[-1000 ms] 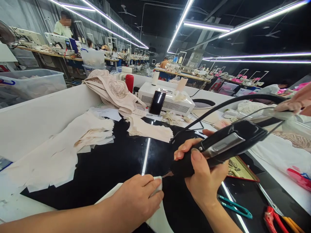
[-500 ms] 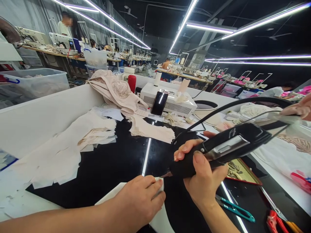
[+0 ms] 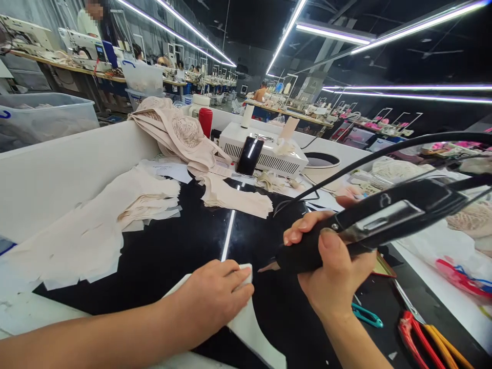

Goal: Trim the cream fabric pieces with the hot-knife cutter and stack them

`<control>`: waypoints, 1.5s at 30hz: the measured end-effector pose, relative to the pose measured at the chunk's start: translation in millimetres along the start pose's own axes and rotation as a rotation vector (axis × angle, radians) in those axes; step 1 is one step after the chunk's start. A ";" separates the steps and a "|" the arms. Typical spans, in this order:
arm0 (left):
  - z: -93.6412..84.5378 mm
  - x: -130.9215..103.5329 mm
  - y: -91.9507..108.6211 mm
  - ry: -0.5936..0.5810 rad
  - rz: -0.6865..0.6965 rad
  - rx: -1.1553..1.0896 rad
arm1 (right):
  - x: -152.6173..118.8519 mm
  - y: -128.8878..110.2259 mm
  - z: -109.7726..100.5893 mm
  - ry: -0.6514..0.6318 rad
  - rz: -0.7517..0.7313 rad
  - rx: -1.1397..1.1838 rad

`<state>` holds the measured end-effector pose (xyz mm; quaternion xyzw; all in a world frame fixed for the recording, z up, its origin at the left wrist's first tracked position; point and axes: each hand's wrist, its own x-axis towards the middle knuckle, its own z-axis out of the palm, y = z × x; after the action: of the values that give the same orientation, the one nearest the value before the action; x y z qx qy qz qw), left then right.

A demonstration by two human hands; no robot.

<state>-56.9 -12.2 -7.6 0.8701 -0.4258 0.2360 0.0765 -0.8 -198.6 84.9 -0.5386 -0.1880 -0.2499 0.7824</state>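
Observation:
My left hand, fingers curled together, grips the narrow end of a white, thick-looking cloth piece on the black table surface. This piece widens toward the bottom of the view, and my forearm covers part of it. My right hand is wrapped around a black corded hand tool with a metal slider on its body. Its flat, pointed metal tip faces the white piece, a small gap to the right of my left fingers. The tool's thick cable runs off to the right.
Layered pale cloth pieces lie at left, with a smaller stack ahead. Beige bras, a phone and a white vented box stand behind. Teal snips and red-handled scissors lie at right.
My right hand and the tool have moved right, so the tip has drawn away from the white piece. My left hand keeps its grip. The whole view has shifted slightly.

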 end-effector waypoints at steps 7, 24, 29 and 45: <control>-9.7 4.2 -28.0 -0.002 -0.053 0.008 | -14.3 -28.2 -18.1 0.017 0.012 -0.052; -12.9 25.7 25.0 0.107 0.194 -0.120 | -40.5 -29.8 -24.3 -0.059 0.017 -0.051; -7.7 28.7 29.0 0.149 0.188 -0.076 | -41.4 -27.7 -25.2 -0.072 0.026 -0.019; -11.2 18.9 14.4 0.090 0.136 -0.186 | -38.3 -34.1 -15.1 -0.041 0.029 0.015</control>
<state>-62.0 -30.8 10.3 0.8169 -0.5000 0.2392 0.1598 -51.5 -215.5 83.6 -0.5403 -0.1979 -0.2260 0.7860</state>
